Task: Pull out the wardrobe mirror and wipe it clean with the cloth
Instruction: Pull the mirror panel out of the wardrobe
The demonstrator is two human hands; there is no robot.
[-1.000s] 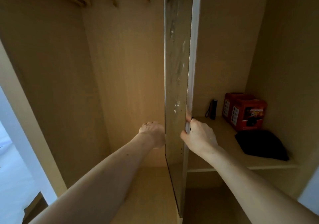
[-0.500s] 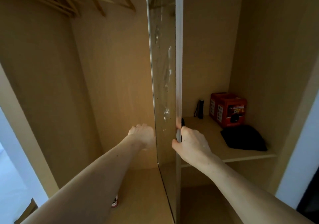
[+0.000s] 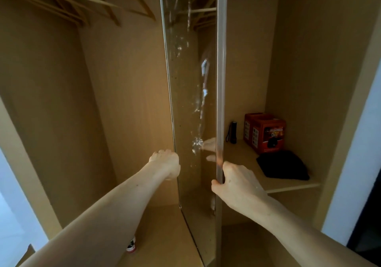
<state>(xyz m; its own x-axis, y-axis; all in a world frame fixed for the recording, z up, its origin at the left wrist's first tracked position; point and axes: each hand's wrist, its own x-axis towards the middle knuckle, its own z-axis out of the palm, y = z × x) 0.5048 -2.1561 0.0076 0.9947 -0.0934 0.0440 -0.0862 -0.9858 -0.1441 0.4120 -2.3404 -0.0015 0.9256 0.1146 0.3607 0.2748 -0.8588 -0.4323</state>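
A tall narrow mirror (image 3: pixel 185 93) stands on edge in the middle of the open wardrobe, its glass streaked with smears and spots. My right hand (image 3: pixel 237 182) grips its front metal edge (image 3: pixel 221 81) at waist height, thumb on the near side, fingertips reflected in the glass. My left hand (image 3: pixel 166 162) is curled at the mirror's rear edge on the left side; what its fingers hold is hidden. A dark folded cloth (image 3: pixel 282 166) lies on the shelf to the right.
Wooden hangers (image 3: pixel 86 5) hang at the top left. The right shelf (image 3: pixel 292 186) also carries two red boxes (image 3: pixel 266 132) and a small black flashlight (image 3: pixel 233 131). A small red-and-white object (image 3: pixel 131 246) lies on the wardrobe floor under my left arm.
The mirror shows more of its glass face than before, turning toward me. Both hands keep their places on its edges. The camera has shifted left.
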